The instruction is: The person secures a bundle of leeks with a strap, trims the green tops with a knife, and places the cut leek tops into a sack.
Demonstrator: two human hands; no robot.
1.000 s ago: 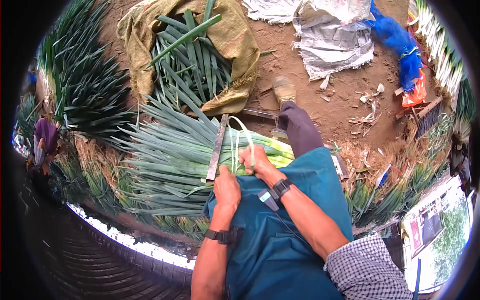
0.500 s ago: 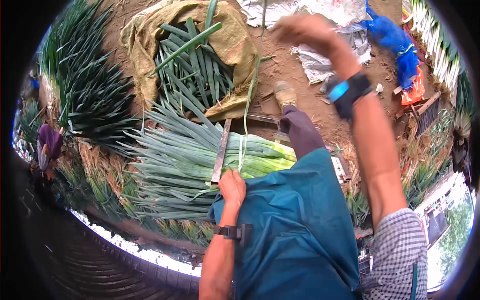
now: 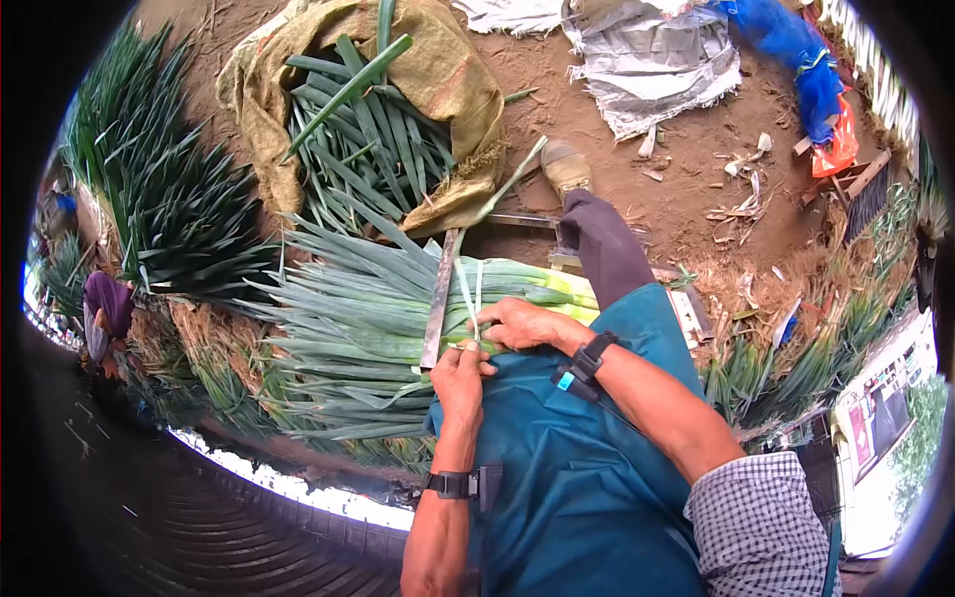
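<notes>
A large bundle of green onions (image 3: 348, 318) lies across a metal frame (image 3: 441, 298), leaves to the left and pale stalks to the right. A light green tie strip (image 3: 464, 284) runs around the bundle, its loose end rising toward the shoe. At the bundle's near side, my left hand (image 3: 461, 383) pinches the strip. Beside it, my right hand (image 3: 522, 326) has its fingers closed on the strip too, its palm over the stalks.
A tan woven sack (image 3: 453, 70) holds cut green leaves beyond the bundle. More green onions (image 3: 169, 189) stand at left. A grey-white sack (image 3: 657, 70), blue netting (image 3: 766, 45) and an orange bag (image 3: 838, 144) lie at upper right. A person in purple (image 3: 106, 303) is at far left.
My right hand has come down from the upper right to the strip beside my left hand. The strip, stretched upward before, now hangs slacker with its end free. The view has shifted slightly.
</notes>
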